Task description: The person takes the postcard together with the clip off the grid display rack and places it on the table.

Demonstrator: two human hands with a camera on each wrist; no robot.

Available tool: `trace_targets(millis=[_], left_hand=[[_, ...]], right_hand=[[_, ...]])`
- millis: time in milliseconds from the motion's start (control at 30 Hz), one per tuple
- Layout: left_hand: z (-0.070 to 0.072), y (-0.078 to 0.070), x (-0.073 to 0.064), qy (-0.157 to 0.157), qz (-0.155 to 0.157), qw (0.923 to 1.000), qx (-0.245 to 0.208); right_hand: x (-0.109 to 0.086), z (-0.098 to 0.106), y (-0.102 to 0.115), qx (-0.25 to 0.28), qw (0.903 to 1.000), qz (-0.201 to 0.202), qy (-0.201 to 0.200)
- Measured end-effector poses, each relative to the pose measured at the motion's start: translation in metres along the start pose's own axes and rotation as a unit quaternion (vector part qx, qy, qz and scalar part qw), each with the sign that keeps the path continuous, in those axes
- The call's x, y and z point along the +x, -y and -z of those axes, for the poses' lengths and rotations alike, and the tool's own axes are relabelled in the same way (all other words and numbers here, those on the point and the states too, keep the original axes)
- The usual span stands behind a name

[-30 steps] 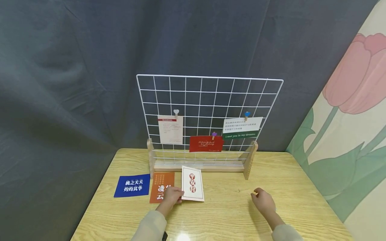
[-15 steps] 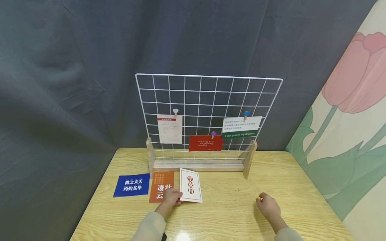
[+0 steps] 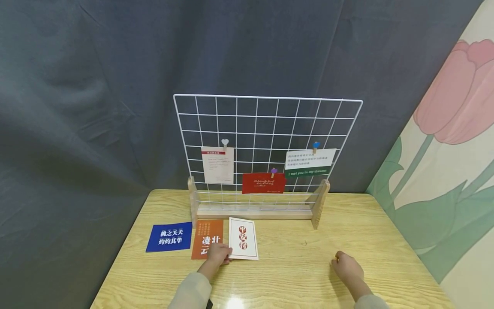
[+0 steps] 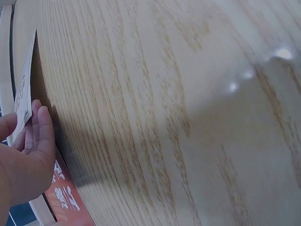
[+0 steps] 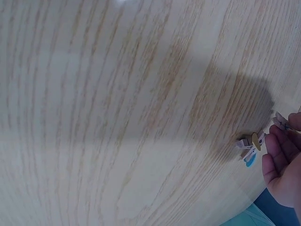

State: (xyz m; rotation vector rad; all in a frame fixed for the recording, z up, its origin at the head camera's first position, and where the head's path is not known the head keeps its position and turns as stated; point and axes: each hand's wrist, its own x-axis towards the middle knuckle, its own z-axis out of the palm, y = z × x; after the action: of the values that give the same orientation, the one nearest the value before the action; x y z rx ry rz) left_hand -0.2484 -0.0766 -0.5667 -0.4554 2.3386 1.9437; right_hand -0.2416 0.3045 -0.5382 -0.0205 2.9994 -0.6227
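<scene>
My left hand (image 3: 218, 254) pinches the lower left edge of a white card (image 3: 243, 238) with red characters, tilted over the table. In the left wrist view, the thumb lies on one face of the card (image 4: 23, 89) and the fingers behind it. Beside that hand lies an orange card (image 3: 207, 234), partly covered by it. My right hand (image 3: 348, 268) is low over the table at the right. In the right wrist view, its thumb and forefinger pinch a small wooden clothespin (image 5: 281, 121). Right by its fingertips are more small clothespins (image 5: 249, 145), with yellow and blue tops.
A white wire grid (image 3: 266, 116) on a wooden stand (image 3: 254, 213) rises at the back of the table (image 3: 285, 279). Clothespins hold a white card (image 3: 218, 169), a red card (image 3: 264, 183) and a white-green card (image 3: 310, 162) on it. A blue card (image 3: 169, 237) lies left.
The white card in my left hand has shifted slightly left and down. My right hand has moved right and toward me. Cards on the grid have stayed put.
</scene>
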Motion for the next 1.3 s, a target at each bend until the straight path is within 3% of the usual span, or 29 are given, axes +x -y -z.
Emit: trace_targets(millis=[433, 667, 767, 800, 933, 1300], left_hand=[[0.003, -0.002, 0.001, 0.006, 0.005, 0.9995, 0.031], [0.001, 0.014, 0.015, -0.009, -0.017, 0.9994, 0.03], [0.002, 0.008, 0.014, -0.017, -0.002, 0.9991, 0.038], [0.003, 0.002, 0.01, -0.022, 0.016, 0.9985, 0.048], [0.006, -0.007, 0.004, -0.019, 0.015, 0.9982, 0.055], [0.011, -0.014, 0.002, -0.021, 0.036, 0.9969, 0.067]], right_hand=[[-0.001, -0.001, -0.008, -0.05, 0.9985, -0.007, 0.022], [-0.006, 0.0, -0.01, -0.057, 0.9982, -0.009, 0.02], [-0.006, 0.001, -0.01, -0.065, 0.9977, -0.008, 0.02], [-0.007, 0.002, -0.01, -0.068, 0.9974, -0.009, 0.02], [-0.007, 0.002, -0.012, -0.086, 0.996, -0.009, 0.024], [-0.006, 0.004, -0.016, -0.088, 0.9953, -0.024, 0.034]])
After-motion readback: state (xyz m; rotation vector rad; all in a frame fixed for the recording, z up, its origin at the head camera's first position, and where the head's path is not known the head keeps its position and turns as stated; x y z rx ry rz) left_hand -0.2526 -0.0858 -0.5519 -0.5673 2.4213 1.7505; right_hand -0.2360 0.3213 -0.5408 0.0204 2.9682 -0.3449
